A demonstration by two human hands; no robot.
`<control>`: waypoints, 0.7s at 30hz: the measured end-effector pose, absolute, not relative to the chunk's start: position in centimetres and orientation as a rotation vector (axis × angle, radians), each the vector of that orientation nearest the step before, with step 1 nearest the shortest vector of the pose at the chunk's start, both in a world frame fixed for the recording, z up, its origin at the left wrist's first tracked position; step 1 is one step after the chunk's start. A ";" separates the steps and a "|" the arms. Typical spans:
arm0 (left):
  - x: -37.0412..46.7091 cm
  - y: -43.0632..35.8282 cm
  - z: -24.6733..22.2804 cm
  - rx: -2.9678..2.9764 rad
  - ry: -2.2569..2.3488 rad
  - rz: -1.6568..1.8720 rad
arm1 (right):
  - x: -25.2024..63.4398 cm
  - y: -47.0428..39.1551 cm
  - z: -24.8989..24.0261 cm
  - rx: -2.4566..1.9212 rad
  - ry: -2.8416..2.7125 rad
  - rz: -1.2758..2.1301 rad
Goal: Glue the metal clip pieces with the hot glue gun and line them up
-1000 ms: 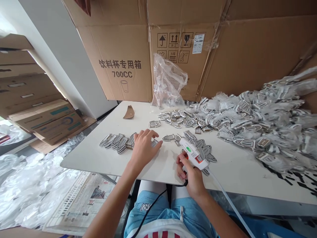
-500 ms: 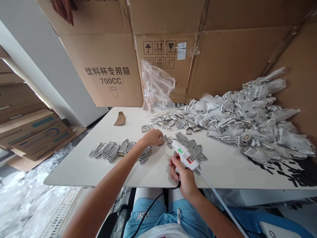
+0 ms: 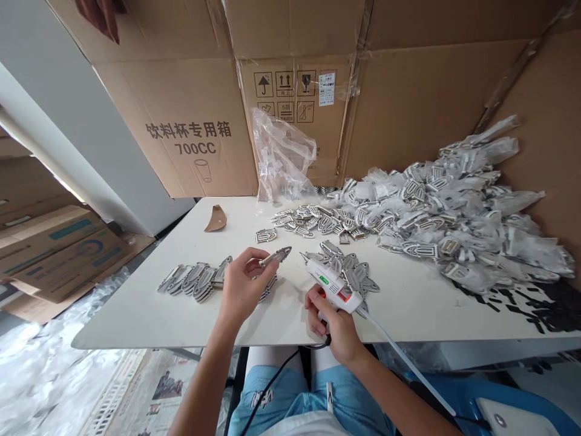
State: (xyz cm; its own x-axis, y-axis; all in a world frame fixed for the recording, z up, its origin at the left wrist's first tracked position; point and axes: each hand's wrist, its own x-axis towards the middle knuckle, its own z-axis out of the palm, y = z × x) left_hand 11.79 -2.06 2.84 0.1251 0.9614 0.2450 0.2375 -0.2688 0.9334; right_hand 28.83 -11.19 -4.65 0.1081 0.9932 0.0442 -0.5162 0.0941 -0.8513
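My left hand [image 3: 247, 281] pinches a pointed silver metal piece [image 3: 279, 255] between thumb and fingers, raised above the table and tilted with its tip to the right. My right hand [image 3: 333, 321] is wrapped round a white glue gun [image 3: 330, 283], its nozzle pointing up and left, close to the piece but apart from it. A white glue stick [image 3: 403, 357] trails out of the gun's back. Under and beyond the gun lies a loose cluster of similar grey pieces [image 3: 358, 272]. To the left, neat overlapping stacks of pieces [image 3: 190, 280] lie on the table, partly hidden by my left hand.
A large heap of pieces in clear plastic bags [image 3: 436, 224] covers the right back of the white table [image 3: 149, 324]. Black strips [image 3: 544, 309] lie at the right edge. A clear bag [image 3: 281, 157] stands against the cardboard wall [image 3: 190, 91], near a brown scrap [image 3: 216, 218].
My left hand has moved left and toward me, turning over and bringing the metal piece up into view. My right hand and the glue gun have barely shifted.
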 end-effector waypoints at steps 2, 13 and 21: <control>12.0 -2.7 2.5 1.629 1.219 1.290 | 28.9 -11.3 -4.7 -0.808 -0.822 1.323; 12.9 -4.3 2.1 1.574 1.195 1.391 | 28.9 -11.6 -4.9 -0.892 -0.926 1.328; 13.7 -5.4 1.9 1.532 1.151 1.439 | 28.5 -11.7 -5.4 -0.971 -0.907 1.258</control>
